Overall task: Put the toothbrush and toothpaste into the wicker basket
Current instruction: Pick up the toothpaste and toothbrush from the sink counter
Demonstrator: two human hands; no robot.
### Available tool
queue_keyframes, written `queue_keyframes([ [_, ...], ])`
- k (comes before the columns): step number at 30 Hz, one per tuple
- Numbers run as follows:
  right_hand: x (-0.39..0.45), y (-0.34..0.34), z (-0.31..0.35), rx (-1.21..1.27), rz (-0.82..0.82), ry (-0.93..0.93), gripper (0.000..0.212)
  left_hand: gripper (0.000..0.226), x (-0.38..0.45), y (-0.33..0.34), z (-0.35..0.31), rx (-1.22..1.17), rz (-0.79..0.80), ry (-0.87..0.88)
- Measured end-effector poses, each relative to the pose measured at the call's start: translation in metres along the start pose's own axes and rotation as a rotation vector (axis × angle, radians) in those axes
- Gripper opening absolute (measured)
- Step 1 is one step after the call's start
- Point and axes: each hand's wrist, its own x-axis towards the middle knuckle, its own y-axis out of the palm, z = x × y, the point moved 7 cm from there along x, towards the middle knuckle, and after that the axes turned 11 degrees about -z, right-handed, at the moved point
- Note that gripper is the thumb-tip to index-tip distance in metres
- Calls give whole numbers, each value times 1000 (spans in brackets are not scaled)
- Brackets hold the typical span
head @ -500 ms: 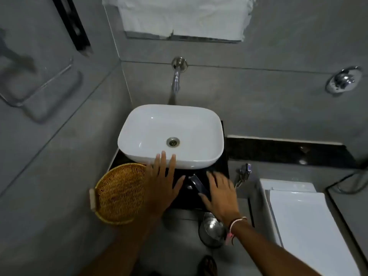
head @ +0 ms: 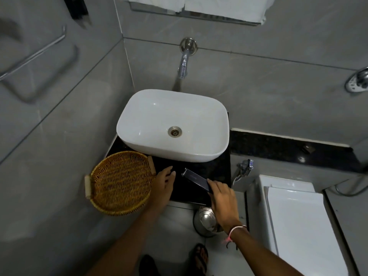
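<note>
An empty round wicker basket (head: 121,182) with two small handles sits on the left end of a black counter (head: 217,168), overhanging its edge. A dark toothpaste tube (head: 196,179) is lifted at an angle off the counter, with my right hand (head: 224,198) gripping its lower end. My left hand (head: 164,186) rests beside the basket's right rim, fingers curled against the counter; whether it holds anything is hidden. I cannot make out a toothbrush against the dark counter.
A white basin (head: 173,124) stands on the counter under a wall tap (head: 184,62). A white toilet tank (head: 298,222) is at the right, a steel bin (head: 207,221) on the floor below the counter, a towel rail (head: 35,56) on the left wall.
My right hand has closed on the toothpaste tube and raised it. My left hand's fingers, spread flat before, have curled in beside the basket.
</note>
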Motion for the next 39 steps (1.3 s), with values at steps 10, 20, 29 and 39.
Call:
queue_keyframes([
  [10, 24, -52, -5, -5, -107, -319, 62, 22, -3, 19, 16, -623, 146, -406],
  [20, 63, -82, 22, -216, -41, -624, 60, 28, 3, 29, 31, -825, 210, -585],
  [29, 91, -115, 71, -384, 86, -789, 46, 25, -5, 39, 25, -992, 177, -765],
  [39, 90, -127, 69, -375, 93, -707, 40, 16, 5, 31, 49, -992, 115, -712],
])
